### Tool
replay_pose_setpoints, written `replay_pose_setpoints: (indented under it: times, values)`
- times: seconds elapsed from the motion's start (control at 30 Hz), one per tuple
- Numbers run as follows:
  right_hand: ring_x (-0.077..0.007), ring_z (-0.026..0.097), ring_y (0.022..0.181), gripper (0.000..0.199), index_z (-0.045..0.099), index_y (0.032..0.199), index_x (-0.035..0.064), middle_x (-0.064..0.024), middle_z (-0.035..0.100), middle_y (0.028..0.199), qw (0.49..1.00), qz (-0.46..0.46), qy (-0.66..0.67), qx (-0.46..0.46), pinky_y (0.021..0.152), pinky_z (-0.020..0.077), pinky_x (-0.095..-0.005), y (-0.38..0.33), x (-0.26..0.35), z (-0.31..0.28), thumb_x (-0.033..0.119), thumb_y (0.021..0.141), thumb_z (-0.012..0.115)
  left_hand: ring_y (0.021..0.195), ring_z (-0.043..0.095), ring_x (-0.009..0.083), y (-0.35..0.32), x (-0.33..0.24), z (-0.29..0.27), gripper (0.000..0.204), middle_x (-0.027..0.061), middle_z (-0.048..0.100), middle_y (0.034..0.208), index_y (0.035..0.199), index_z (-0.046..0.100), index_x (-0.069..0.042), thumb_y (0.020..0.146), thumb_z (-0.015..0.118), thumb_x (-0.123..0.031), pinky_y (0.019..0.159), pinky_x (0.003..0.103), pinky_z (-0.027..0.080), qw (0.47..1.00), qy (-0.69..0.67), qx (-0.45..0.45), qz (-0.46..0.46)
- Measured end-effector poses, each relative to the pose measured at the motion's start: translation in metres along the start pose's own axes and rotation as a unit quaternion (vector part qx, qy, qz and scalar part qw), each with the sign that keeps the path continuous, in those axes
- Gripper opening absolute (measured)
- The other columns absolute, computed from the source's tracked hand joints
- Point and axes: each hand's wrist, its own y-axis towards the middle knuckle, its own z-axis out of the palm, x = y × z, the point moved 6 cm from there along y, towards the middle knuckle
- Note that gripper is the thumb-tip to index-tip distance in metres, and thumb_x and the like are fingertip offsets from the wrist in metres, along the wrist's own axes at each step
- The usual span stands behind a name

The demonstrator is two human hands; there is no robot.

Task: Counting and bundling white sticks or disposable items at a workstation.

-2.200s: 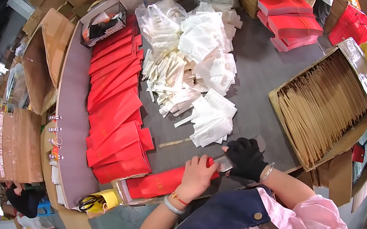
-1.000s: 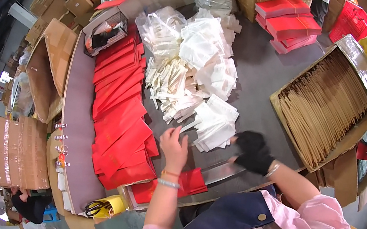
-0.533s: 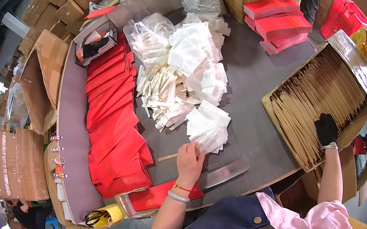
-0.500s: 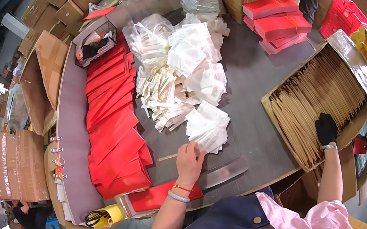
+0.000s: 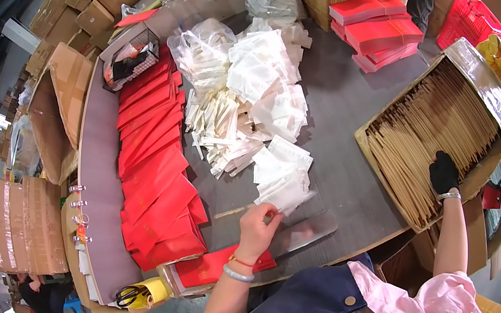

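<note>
My left hand (image 5: 258, 229) is closed, thumb and forefinger pinching the near edge of a thin white packet (image 5: 285, 195). That packet lies at the near end of a loose pile of white packets (image 5: 265, 69) on the grey table. Under my left wrist is a red envelope (image 5: 222, 269) beside a clear plastic strip (image 5: 310, 234). My right hand (image 5: 444, 174), in a black glove, rests on a tight row of brown card pieces (image 5: 424, 129) standing on edge in an open carton (image 5: 383, 193). The dark glove hides how its fingers are set.
Overlapping red envelopes (image 5: 161, 175) run along the table's left side, with a wire basket (image 5: 132, 64) behind. Red bundles (image 5: 378, 28) are stacked at the back. Scissors (image 5: 131, 296) sit in a yellow holder (image 5: 156, 290) at the front left. Cartons (image 5: 30, 226) stand beyond the table.
My left hand has shifted slightly, and the nearest white packet has slid toward me in its fingers. My right hand has moved only a little on the brown card pieces.
</note>
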Motion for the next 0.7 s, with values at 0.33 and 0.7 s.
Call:
replay_pose_setpoints:
  times: [0.33,0.7]
  values:
    - [-0.0392,0.057,0.099,0.017,0.053,0.102,0.0056,-0.0194,0.058,0.101,1.000,-0.001,0.006,-0.009,0.084,0.0463,-0.0451,0.000,0.017,-0.005,0.014,0.087,0.056,0.095,0.055,0.0267,-0.054,-0.009,-0.007,0.034,0.0056,0.062,0.099,0.103,0.070,-0.012,0.071,0.079,-0.020,0.081,0.040,0.043,0.988,0.036,0.135,-0.061]
    - [-0.0324,0.063,0.083,0.022,0.064,0.105,-0.0026,-0.0188,0.065,0.090,0.975,-0.144,0.143,-0.091,0.076,0.0494,-0.0367,-0.036,0.123,-0.064,0.001,0.086,0.052,0.111,0.051,0.0332,-0.081,-0.002,-0.030,0.060,0.0102,0.059,0.115,0.119,0.062,-0.012,0.065,0.084,-0.027,0.096,0.046,0.039,0.988,0.077,0.120,-0.055]
